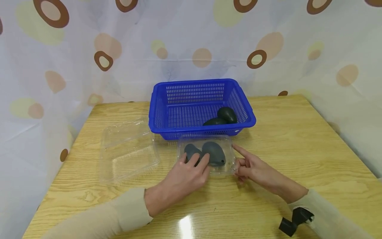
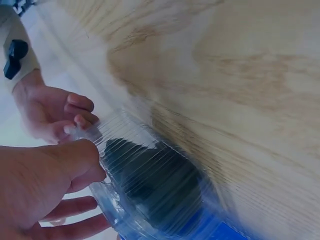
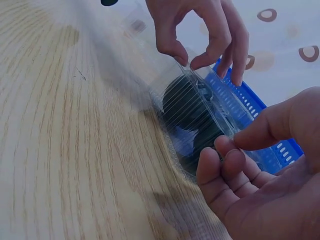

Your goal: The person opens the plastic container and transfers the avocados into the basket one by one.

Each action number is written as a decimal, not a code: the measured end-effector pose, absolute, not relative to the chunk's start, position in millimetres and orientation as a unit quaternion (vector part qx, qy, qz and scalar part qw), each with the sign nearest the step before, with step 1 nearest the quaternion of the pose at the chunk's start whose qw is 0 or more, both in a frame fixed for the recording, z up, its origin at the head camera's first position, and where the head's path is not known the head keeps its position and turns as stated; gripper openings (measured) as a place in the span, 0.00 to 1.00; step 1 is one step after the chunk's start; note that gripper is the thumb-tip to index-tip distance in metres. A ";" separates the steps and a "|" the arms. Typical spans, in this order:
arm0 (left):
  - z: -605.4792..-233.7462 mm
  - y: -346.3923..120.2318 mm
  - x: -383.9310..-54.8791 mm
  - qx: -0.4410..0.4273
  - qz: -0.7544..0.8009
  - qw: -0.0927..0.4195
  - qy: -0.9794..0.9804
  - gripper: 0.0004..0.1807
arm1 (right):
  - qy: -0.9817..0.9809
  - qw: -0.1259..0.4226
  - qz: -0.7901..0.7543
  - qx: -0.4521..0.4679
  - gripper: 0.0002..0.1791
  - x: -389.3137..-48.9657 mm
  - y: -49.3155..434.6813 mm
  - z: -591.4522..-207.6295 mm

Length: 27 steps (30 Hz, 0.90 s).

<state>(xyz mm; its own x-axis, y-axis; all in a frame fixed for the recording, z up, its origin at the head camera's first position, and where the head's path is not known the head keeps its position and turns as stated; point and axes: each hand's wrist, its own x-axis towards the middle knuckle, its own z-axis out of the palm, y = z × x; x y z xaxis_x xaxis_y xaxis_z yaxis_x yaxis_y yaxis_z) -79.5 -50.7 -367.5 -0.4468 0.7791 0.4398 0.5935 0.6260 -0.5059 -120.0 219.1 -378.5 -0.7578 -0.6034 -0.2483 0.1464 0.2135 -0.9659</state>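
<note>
A clear plastic clamshell box (image 1: 219, 138) stands in front of the basket with two dark green avocados (image 1: 214, 153) inside, seen through its top. My left hand (image 1: 190, 174) reaches over the near side. In the right wrist view, its thumb and index finger pinch the box's rim (image 3: 191, 73), the other fingers stretched across the top. At the right end, my right hand (image 1: 252, 168) pinches the corner between thumb and curled fingers. From the head its index finger extends along the box's right side. Both wrist views show the ribbed wall with avocado behind it.
A blue plastic basket (image 1: 194, 132) stands behind the box, holding two more dark avocados (image 1: 227, 115) at its right front. Another clear clamshell (image 1: 128, 153) lies spread out on the wooden table (image 1: 292, 139) at left. A patterned curtain (image 1: 179, 39) hangs behind the table.
</note>
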 end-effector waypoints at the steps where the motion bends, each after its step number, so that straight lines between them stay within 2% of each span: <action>1: -368.0 -51.6 -79.5 -0.410 0.140 0.329 -0.839 0.08 | 0.714 0.310 -0.607 -0.160 0.47 -119.8 219.3 -378.7; 15: -369.3 -56.9 -87.1 -0.476 0.160 0.342 -0.794 0.15 | 0.719 0.322 -0.595 -0.158 0.48 -121.3 220.6 -375.6; 21: -362.1 -57.4 -84.9 -0.484 0.158 0.319 -0.799 0.19 | 0.727 0.321 -0.585 -0.166 0.48 -121.4 221.4 -372.3; 27: -351.0 -57.4 -88.9 -0.471 0.128 0.354 -0.798 0.18 | 0.739 0.311 -0.569 -0.183 0.47 -118.2 223.5 -370.6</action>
